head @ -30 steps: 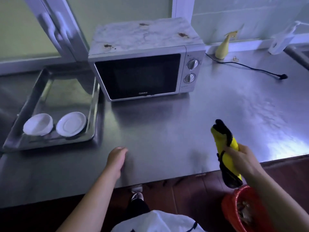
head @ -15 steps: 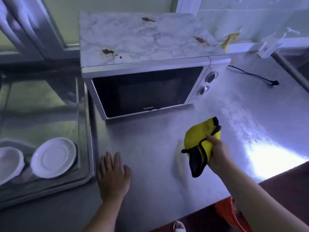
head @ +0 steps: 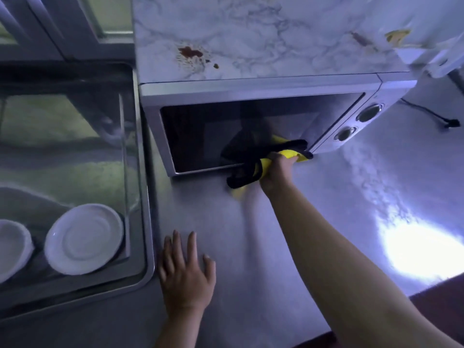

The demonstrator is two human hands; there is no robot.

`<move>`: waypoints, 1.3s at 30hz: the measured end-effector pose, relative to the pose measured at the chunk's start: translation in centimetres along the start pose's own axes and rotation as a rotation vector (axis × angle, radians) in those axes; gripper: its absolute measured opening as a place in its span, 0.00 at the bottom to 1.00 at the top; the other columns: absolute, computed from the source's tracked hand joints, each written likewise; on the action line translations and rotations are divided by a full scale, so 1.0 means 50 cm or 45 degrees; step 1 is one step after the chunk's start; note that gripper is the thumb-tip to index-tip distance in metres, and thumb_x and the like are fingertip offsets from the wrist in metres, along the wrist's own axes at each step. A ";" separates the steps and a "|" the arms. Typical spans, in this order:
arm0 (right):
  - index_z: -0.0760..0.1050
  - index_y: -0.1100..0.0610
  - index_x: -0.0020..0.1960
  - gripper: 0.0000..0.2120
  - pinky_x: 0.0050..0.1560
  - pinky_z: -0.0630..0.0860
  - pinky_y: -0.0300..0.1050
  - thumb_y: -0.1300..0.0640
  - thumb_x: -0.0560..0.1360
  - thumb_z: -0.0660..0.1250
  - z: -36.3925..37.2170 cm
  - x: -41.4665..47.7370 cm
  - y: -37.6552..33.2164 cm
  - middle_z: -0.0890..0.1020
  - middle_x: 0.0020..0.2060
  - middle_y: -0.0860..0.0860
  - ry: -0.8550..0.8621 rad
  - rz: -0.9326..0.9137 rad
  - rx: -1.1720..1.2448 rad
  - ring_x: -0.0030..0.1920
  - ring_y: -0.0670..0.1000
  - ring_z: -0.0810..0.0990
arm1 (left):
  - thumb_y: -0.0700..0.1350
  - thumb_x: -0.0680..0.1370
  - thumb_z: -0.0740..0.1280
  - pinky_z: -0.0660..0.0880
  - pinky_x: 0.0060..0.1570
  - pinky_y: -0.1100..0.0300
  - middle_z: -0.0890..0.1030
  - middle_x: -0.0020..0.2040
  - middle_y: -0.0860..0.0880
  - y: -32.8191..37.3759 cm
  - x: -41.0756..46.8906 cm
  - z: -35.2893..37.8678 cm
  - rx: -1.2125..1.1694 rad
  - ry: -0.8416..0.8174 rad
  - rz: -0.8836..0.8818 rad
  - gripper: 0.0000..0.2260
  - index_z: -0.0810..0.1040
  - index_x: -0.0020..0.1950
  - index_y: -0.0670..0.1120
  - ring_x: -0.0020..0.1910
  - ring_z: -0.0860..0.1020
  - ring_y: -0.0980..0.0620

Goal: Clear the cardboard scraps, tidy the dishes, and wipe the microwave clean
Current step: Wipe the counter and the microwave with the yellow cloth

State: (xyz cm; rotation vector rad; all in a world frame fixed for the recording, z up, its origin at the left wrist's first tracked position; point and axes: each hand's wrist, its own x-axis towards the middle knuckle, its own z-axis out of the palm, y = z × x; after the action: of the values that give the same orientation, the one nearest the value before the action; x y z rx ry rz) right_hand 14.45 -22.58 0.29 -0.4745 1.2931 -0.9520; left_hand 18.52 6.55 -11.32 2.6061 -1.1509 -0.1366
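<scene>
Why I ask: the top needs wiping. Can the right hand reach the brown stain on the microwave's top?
Probably yes: nothing lies between the right hand, gripping the cloth at the door, and the stain above.

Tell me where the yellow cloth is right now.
In the head view, the yellow cloth is gripped in the right hand, at the lower right corner of the microwave door.

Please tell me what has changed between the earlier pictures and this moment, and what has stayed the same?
The right hand carried the yellow cloth forward from near the front edge of the counter to the lower right of the microwave door. Unchanged: its grip on the cloth, the left hand on the counter, the plate and bowl in the tray, the stains on the microwave's top.
</scene>
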 end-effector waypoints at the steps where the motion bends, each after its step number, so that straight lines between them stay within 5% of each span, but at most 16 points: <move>1: 0.58 0.45 0.70 0.33 0.42 0.79 0.45 0.70 0.72 0.58 0.010 -0.011 0.026 0.75 0.49 0.53 -0.036 0.040 0.063 0.41 0.52 0.78 | 0.54 0.75 0.62 0.60 0.70 0.39 0.65 0.76 0.39 0.001 0.000 0.000 -0.001 0.004 -0.001 0.28 0.69 0.75 0.48 0.74 0.64 0.36; 4: 0.70 0.57 0.45 0.09 0.34 0.73 0.42 0.69 0.71 0.56 0.043 -0.060 0.080 0.71 0.34 0.52 -0.077 0.290 0.253 0.31 0.51 0.73 | 0.53 0.75 0.62 0.60 0.70 0.38 0.65 0.76 0.39 0.002 -0.003 0.001 -0.011 0.020 -0.014 0.28 0.70 0.75 0.48 0.74 0.63 0.36; 6: 0.69 0.57 0.37 0.09 0.32 0.74 0.40 0.67 0.70 0.55 0.056 -0.091 0.108 0.72 0.29 0.51 -0.149 0.410 0.310 0.27 0.52 0.74 | 0.53 0.75 0.62 0.60 0.70 0.39 0.65 0.76 0.39 0.003 -0.004 -0.001 -0.015 0.024 -0.017 0.28 0.70 0.74 0.48 0.74 0.64 0.36; 16: 0.73 0.63 0.55 0.16 0.55 0.75 0.52 0.67 0.70 0.55 0.095 -0.210 0.182 0.75 0.47 0.60 -0.519 0.607 -0.081 0.44 0.59 0.76 | 0.53 0.74 0.63 0.62 0.68 0.39 0.71 0.72 0.38 0.016 -0.001 -0.021 0.033 -0.008 -0.038 0.27 0.73 0.73 0.47 0.70 0.68 0.35; 20: 0.77 0.67 0.56 0.20 0.55 0.79 0.53 0.65 0.69 0.54 0.004 -0.222 0.138 0.83 0.45 0.61 -0.765 0.696 -0.184 0.46 0.61 0.81 | 0.54 0.73 0.62 0.63 0.68 0.39 0.73 0.70 0.34 0.020 0.000 -0.033 0.028 -0.042 -0.060 0.27 0.79 0.64 0.37 0.71 0.68 0.36; 24: 0.81 0.66 0.58 0.25 0.57 0.80 0.59 0.62 0.66 0.57 -0.137 -0.232 0.055 0.84 0.51 0.64 -0.802 0.600 -0.062 0.51 0.64 0.83 | 0.51 0.74 0.64 0.63 0.70 0.38 0.68 0.75 0.37 0.023 0.000 -0.044 -0.068 -0.049 -0.017 0.26 0.75 0.71 0.44 0.74 0.65 0.35; 29: 0.80 0.63 0.62 0.25 0.56 0.78 0.63 0.59 0.66 0.68 -0.288 -0.274 -0.019 0.83 0.58 0.64 -0.699 0.414 0.113 0.58 0.65 0.82 | 0.52 0.74 0.62 0.63 0.70 0.39 0.68 0.75 0.37 0.024 0.001 -0.055 -0.085 -0.093 -0.040 0.28 0.72 0.73 0.46 0.74 0.65 0.36; 34: 0.74 0.65 0.67 0.19 0.54 0.79 0.62 0.59 0.78 0.65 -0.351 -0.271 -0.042 0.83 0.54 0.64 -0.151 0.376 -0.303 0.50 0.63 0.84 | 0.54 0.74 0.58 0.61 0.72 0.41 0.69 0.75 0.39 0.031 -0.001 -0.074 -0.101 -0.124 -0.082 0.28 0.73 0.73 0.48 0.74 0.65 0.38; 37: 0.77 0.64 0.61 0.14 0.53 0.79 0.69 0.66 0.75 0.65 -0.394 -0.278 -0.076 0.82 0.49 0.64 0.054 0.101 -0.501 0.49 0.66 0.83 | 0.54 0.73 0.57 0.62 0.72 0.41 0.69 0.74 0.39 0.028 -0.004 -0.073 -0.108 -0.099 -0.051 0.28 0.74 0.72 0.47 0.74 0.65 0.38; 39: 0.81 0.55 0.50 0.10 0.41 0.84 0.62 0.68 0.73 0.66 -0.423 -0.289 -0.114 0.85 0.44 0.59 0.091 -0.104 -0.613 0.45 0.63 0.84 | 0.55 0.74 0.56 0.62 0.71 0.40 0.69 0.74 0.38 0.027 -0.002 -0.069 -0.095 -0.112 -0.040 0.28 0.74 0.72 0.47 0.73 0.66 0.37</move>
State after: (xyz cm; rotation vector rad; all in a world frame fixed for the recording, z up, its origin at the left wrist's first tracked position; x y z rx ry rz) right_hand -7.19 -9.80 7.82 -0.8766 1.5829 -0.7239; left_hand 18.19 6.54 -7.61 2.5761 -1.1115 -0.2983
